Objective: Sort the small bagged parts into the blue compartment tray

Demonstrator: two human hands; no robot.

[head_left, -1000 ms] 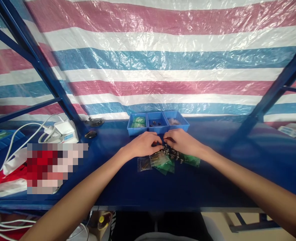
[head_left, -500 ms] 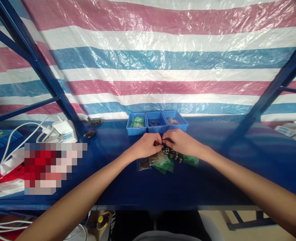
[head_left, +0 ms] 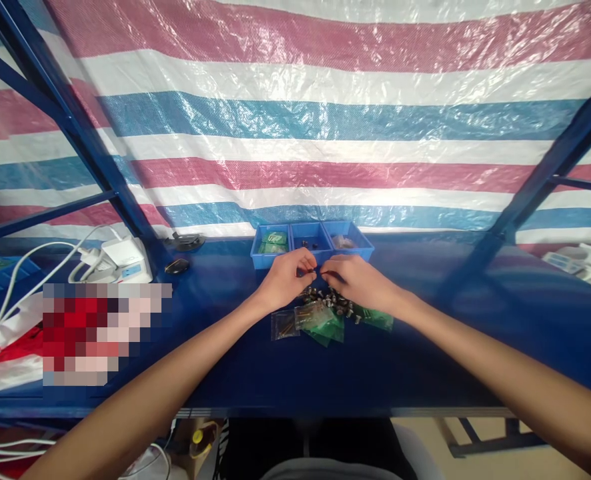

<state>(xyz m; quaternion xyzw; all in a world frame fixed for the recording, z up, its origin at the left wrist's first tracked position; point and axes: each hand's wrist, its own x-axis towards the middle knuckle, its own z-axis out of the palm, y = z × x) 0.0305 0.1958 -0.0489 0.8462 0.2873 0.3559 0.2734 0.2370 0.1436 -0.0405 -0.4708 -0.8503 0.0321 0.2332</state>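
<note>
My left hand [head_left: 289,275] and my right hand [head_left: 358,277] are close together, fingertips pinched, just in front of the blue bins. Whatever the pinched fingers hold is too small to make out. Beneath them lies a pile of small dark and silvery metal parts [head_left: 343,303]. Clear plastic bags with thin brass-coloured pieces [head_left: 285,325] and green bags [head_left: 329,328] lie at the pile's near side. Another green bag [head_left: 378,319] sits partly under my right wrist. Behind my hands the middle blue bin [head_left: 311,235] contains a few small dark parts.
The left bin [head_left: 256,248] holds green packets, and the right bin [head_left: 363,245] has clear bags. A black mouse-like object [head_left: 177,267], a white power strip with plugs [head_left: 125,259] and white cables lie to the left. A striped plastic sheet [head_left: 300,120] hangs behind the table.
My hands have risen slightly from the pile toward the bins, and a small gap now shows between their fingertips. More of the metal parts is visible below them.
</note>
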